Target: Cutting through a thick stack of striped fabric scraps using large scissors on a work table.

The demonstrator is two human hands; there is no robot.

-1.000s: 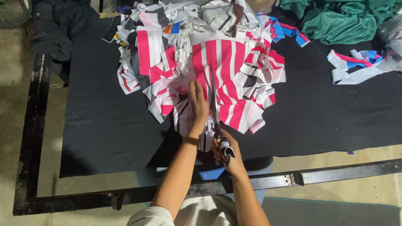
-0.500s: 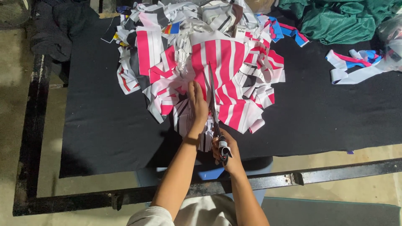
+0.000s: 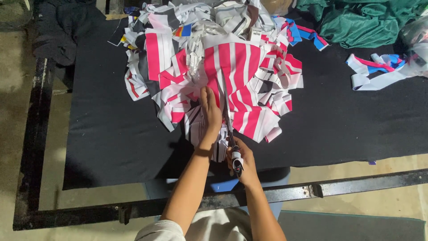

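I noted left hand (image 3: pixel 210 111) flat on striped fabric (image 3: pixel 236 76) | right hand (image 3: pixel 240 158) fingers gripped scissors (image 3: pixel 229 129) | cut partway up, most uncut | worktop (image 3: pixel 111 134).

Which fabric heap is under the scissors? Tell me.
The pink-and-white striped pile at centre; the scissors in the right hand cut it, unlike the green heap.

Green cloth (image 3: pixel 361 22) bunched at far right corner of black tabletop (image 3: pixel 111 134); blue, pink and white strips (image 3: pixel 379 71) just beneath it. Dark garment (image 3: pixel 62 31) heaped at far left edge.
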